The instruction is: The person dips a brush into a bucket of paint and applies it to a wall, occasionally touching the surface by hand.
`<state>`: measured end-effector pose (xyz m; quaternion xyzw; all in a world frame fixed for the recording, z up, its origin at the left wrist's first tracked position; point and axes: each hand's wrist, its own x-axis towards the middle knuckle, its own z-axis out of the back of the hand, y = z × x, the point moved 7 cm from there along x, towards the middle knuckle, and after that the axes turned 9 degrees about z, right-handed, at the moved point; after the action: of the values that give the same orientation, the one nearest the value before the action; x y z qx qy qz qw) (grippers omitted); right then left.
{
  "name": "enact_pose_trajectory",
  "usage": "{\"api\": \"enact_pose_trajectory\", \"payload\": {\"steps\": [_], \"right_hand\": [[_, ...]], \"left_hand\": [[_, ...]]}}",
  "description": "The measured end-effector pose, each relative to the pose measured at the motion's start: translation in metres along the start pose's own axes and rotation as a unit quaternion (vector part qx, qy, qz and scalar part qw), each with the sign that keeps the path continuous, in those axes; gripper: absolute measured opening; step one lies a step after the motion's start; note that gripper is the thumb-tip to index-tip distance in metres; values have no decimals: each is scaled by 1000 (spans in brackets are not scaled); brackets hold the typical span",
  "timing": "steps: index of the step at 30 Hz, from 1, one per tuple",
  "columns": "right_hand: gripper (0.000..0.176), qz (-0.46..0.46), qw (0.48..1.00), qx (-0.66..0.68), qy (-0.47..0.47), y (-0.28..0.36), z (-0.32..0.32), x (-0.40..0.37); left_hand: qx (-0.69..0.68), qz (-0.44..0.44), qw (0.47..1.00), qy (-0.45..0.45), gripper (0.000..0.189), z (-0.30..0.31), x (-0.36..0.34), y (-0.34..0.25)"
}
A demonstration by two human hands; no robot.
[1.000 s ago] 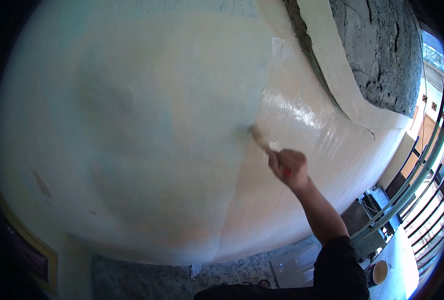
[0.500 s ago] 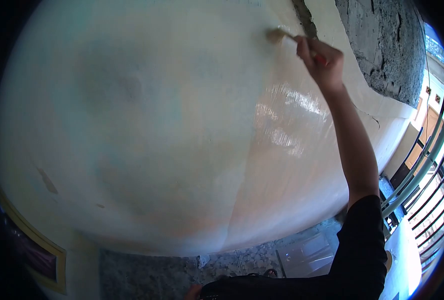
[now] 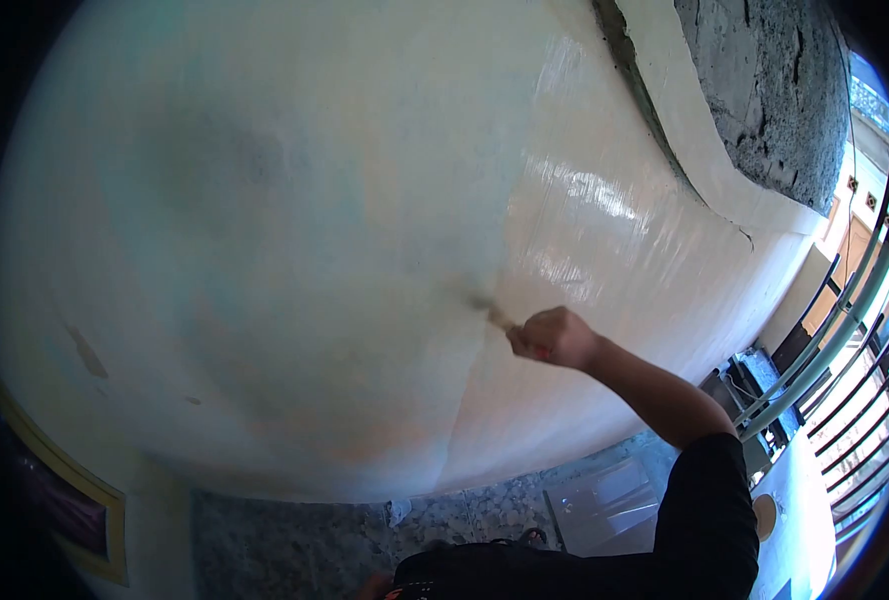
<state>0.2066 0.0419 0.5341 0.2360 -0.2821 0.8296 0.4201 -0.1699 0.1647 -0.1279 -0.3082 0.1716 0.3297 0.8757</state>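
Observation:
My right hand [image 3: 557,338] is closed around the handle of a paintbrush [image 3: 502,318], red where it shows at my fingers. The blurred bristles point left and lie at or very near the wall [image 3: 345,230], at the border between a duller left area and a wet, shiny strip [image 3: 590,195] on the right. A skin-coloured sliver at the bottom edge, probably my left hand [image 3: 373,586], sits beside my dark shirt; its fingers are hidden.
A long crack [image 3: 650,110] runs down the wall beside a bare grey concrete patch [image 3: 765,100]. Metal railings [image 3: 865,400] stand on the right. Below are a flat, shiny sheet [image 3: 605,508] on the patterned floor [image 3: 285,545] and a yellow-framed opening [image 3: 115,540] at lower left.
My right hand has swept the paintbrush down and slightly left, from near the top of the wall to mid-height. The crack, earlier partly behind my hand, is now uncovered.

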Motion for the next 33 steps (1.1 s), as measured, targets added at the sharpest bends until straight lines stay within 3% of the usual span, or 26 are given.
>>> {"api": "enact_pose_trajectory", "payload": {"steps": [1,3,5,6,7,9,11,12,14,15,18,19,21,22,24,26,27,28,29,31,33], "right_hand": [[30,-23,999,37,27,3,-7,-3],[28,19,999,-32,16,-5,2,5],[28,44,994,-85,-52,-32,31,21],[24,8,993,-107,-56,-50,55,34],[23,-5,970,-243,-30,-60,78,51],[20,28,948,-280,-149,-63,141,78],[15,-70,937,-222,-261,-63,185,91],[15,-82,935,-226,-259,-56,187,94],[17,-140,919,-91,-358,-46,194,82],[18,-127,918,-91,-364,-35,186,70],[23,-255,873,-43,-413,-18,140,-7],[22,-319,827,29,-462,-23,114,-45],[24,-458,750,67,-473,-9,72,-123],[26,-506,668,143,-528,-3,44,-168],[35,-531,517,201,-641,14,6,-258],[38,-563,410,192,-691,37,-11,-330],[38,-563,404,188,-695,43,-9,-352],[38,-574,369,181,-708,49,-6,-373],[39,-584,332,175,-720,52,-4,-394],[38,-586,321,181,-722,43,7,-424],[38,-576,348,173,-719,31,21,-441]], "left_hand": [[-1,-4,1000,-1,38,-3,1,-8],[1,-9,1000,5,38,-23,1,-10],[8,-12,1000,17,37,-41,-7,-8],[13,-12,1000,23,37,-48,-14,-8],[18,-12,999,28,37,-56,-20,-4],[27,-12,999,37,37,-68,-30,-2],[36,-16,998,52,37,-85,-44,-6],[43,-20,997,62,37,-97,-43,-8],[50,-31,995,85,37,-84,-58,1],[47,-38,993,98,36,-75,-60,4],[41,-56,987,143,36,-42,-62,3],[36,-57,985,158,36,-28,-59,-1],[21,-55,983,176,35,-9,-54,-13],[10,-52,982,181,35,-2,-48,-20],[-16,-43,981,189,35,8,-32,-38],[-45,-31,980,192,34,10,-14,-56],[-60,-23,979,193,34,10,-4,-64],[-75,-15,978,194,34,27,6,-105],[-89,-5,977,194,34,21,12,-103],[-118,20,974,195,33,15,21,-107],[-149,51,968,195,33,9,21,-115]]}}
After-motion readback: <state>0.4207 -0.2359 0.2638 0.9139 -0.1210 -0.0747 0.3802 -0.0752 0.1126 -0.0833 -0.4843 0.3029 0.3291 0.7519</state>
